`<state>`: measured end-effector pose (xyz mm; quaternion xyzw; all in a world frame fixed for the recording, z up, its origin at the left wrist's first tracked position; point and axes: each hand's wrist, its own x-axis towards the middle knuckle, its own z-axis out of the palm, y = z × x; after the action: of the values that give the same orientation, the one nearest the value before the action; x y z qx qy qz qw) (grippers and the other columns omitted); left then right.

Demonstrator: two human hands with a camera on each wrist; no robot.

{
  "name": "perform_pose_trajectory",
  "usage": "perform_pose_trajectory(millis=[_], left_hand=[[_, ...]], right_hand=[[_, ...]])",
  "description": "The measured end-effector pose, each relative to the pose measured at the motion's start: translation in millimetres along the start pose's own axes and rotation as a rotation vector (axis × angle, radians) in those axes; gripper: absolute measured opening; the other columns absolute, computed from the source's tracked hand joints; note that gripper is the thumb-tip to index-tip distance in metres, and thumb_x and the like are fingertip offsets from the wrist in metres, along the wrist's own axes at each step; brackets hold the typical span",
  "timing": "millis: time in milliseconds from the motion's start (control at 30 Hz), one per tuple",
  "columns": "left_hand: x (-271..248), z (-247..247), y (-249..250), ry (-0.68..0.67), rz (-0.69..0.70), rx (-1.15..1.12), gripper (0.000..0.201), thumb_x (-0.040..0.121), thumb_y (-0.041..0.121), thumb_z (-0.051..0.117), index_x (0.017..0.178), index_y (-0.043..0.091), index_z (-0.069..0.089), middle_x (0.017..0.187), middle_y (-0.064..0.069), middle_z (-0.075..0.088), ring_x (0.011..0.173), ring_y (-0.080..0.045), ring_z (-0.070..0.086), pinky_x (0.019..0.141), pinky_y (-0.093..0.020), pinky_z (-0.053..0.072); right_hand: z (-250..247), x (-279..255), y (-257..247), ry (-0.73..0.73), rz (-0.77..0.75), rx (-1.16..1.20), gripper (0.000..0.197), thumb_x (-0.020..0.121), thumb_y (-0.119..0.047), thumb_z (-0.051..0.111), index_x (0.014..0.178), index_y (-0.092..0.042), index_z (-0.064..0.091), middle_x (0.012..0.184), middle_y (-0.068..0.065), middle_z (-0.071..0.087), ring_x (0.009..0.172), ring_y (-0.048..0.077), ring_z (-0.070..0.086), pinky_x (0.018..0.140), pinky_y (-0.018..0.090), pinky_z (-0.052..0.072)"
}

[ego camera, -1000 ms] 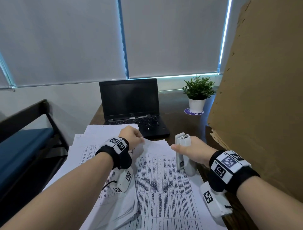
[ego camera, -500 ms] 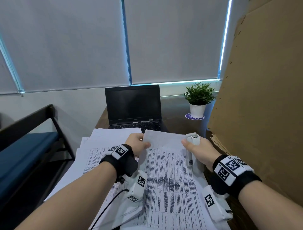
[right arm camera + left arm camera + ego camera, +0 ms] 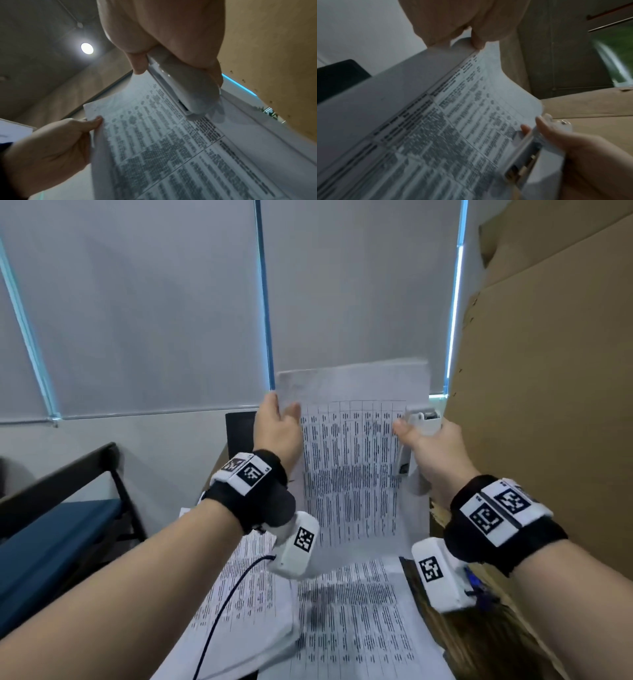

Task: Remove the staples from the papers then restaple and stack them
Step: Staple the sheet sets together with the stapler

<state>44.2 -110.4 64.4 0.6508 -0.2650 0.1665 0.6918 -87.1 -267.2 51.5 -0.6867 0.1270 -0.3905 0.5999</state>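
Restapling step, by the look of it: sheets (image 3: 352,460) lifted above the paper pile (image 3: 342,621), left hand (image 3: 277,428) pinching one edge, right hand (image 3: 433,445) gripping the stapler (image 3: 419,419) against the other. Next, probably: squaring edges, then stapling a corner.

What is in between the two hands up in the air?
The printed paper, pinched by left hand and right hand, which also grips the stapler; head view.

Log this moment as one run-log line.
left hand: pinches lifted papers at top-left | right hand: grips stapler, thumb on papers' right edge | papers: raised off desk stack
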Motion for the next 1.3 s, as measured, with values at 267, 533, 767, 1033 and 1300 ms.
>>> perform_pose_trajectory(millis=[267,533,767,1033,1300], left_hand=[[-48.2,6.5,-20.6,-0.117,-0.239,0.109,0.031,0.091,0.012,0.065,0.116,0.008,0.046,0.102,-0.009,0.063,0.094,-0.024,0.063,0.087,-0.038,0.053],[-44.3,9.6,-32.9,-0.208,-0.207,0.12,0.027,0.094,0.022,0.061,0.118,0.013,0.054,0.11,-0.001,0.065,0.101,-0.017,0.062,0.089,-0.035,0.052],[-37.9,11.9,-34.5,-0.234,-0.182,0.111,0.019,0.097,0.013,0.054,0.116,0.013,0.059,0.11,-0.003,0.067,0.103,-0.018,0.063,0.094,-0.038,0.05],[-39.0,3.6,-37.3,-0.258,-0.161,0.048,0.015,0.098,0.007,0.052,0.108,0.018,0.057,0.104,0.001,0.066,0.096,-0.011,0.061,0.076,-0.019,0.047],[-40.1,2.1,-39.7,-0.237,-0.173,0.029,0.02,0.095,0.0,0.051,0.105,0.015,0.06,0.099,0.0,0.067,0.099,-0.017,0.063,0.093,-0.033,0.049]], right_hand=[[-1.4,-23.7,26.8,0.007,0.189,-0.017,0.021,0.09,-0.026,0.069,0.096,-0.008,0.06,0.073,0.002,0.054,0.065,0.017,0.05,0.061,0.028,0.043],[-12.7,-24.4,25.2,-0.133,0.181,-0.14,0.02,0.092,-0.027,0.065,0.09,-0.009,0.059,0.076,0.003,0.052,0.068,0.018,0.048,0.059,0.03,0.039],[-5.8,-8.8,-3.3,0.138,-0.144,-0.659,0.037,0.085,-0.061,0.057,0.1,-0.027,0.057,0.124,0.0,0.026,0.12,0.023,0.026,0.109,0.043,0.028],[22.6,-4.5,-77.2,0.013,-0.565,-0.264,0.036,0.078,-0.075,0.053,0.094,-0.044,0.048,0.121,0.008,0.042,0.092,0.016,0.065,0.081,0.025,0.056],[39.6,-11.8,-90.5,-0.081,-0.605,-0.092,0.024,0.091,-0.038,0.065,0.077,-0.028,0.047,0.066,-0.01,0.05,0.054,-0.002,0.048,0.054,0.013,0.041]])
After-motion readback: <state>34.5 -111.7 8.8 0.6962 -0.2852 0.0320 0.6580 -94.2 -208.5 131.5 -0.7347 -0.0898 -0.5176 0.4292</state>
